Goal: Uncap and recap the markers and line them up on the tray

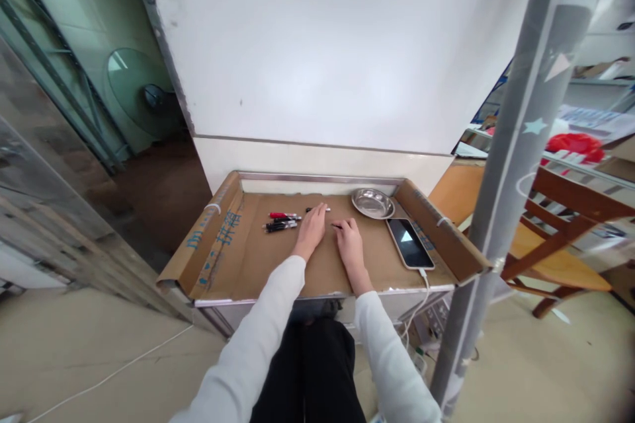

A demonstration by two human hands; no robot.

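Note:
My left hand (pixel 312 230) rests on the cardboard with its fingers closed over a pen (pixel 309 209). The pen's dark end sticks out to the left of the fingers, and a pale end shows at the right. Beside it, my right hand (pixel 350 246) pinches a small, thin dark piece (pixel 337 226) pointing left; its exact kind is too small to make out. Left of my hands lie a red pen (pixel 278 215) and several black pens (pixel 280 227) in a loose row.
A round metal dish (pixel 373 203) stands at the back right. Below it lies a phone (pixel 411 244) with a white cable (pixel 425 281) hanging over the front edge. Folded cardboard walls (pixel 441 228) border the tabletop's sides. A grey post (pixel 510 145) rises at the right, near a wooden chair (pixel 560 261).

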